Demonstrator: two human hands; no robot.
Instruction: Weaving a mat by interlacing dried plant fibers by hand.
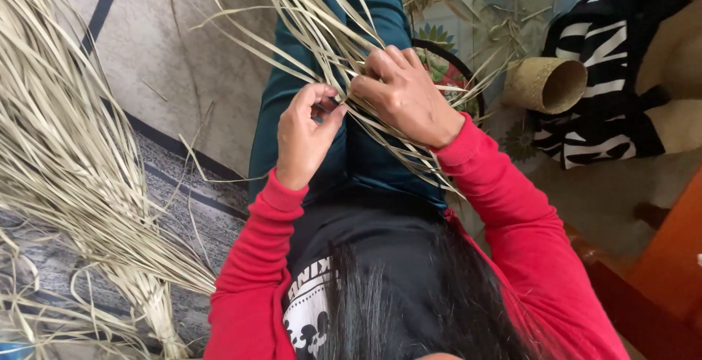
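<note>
Floor (168, 60): a pale, grey-mottled surface with dark stripes is seen from 9 to 12 o'clock, under everything else.
Bundle (66, 170): a large sheaf of dried pale strips is spread from 8 to 11 o'clock, gathered into a tied neck near 7 o'clock, well apart from the hands.
Legs (307, 96): teal trousers are stretched from the centre toward 12 o'clock, and the work is held over them.
Cloth (614, 67): a black-and-white striped fabric is heaped at 2 o'clock.
Sleeves (256, 257): red sleeves are seen running in from 6 and 5 o'clock to the hands.
Strips (322, 23): a fan of pale flat strips is held at the centre, with loose ends splayed toward 12 o'clock and a few trailing toward 4 o'clock under the right wrist.
Tube (545, 83): a woven cylinder is laid on its side at 2 o'clock, its open mouth turned toward 3 o'clock, just beside the cloth.
Right hand (406, 96): it is closed over the strips just right of centre, with the fingers curled tight around where they gather.
Left hand (307, 129): it is raised just left of centre, with thumb and forefinger pinched narrowly on a strip, just beside the right hand.
</note>
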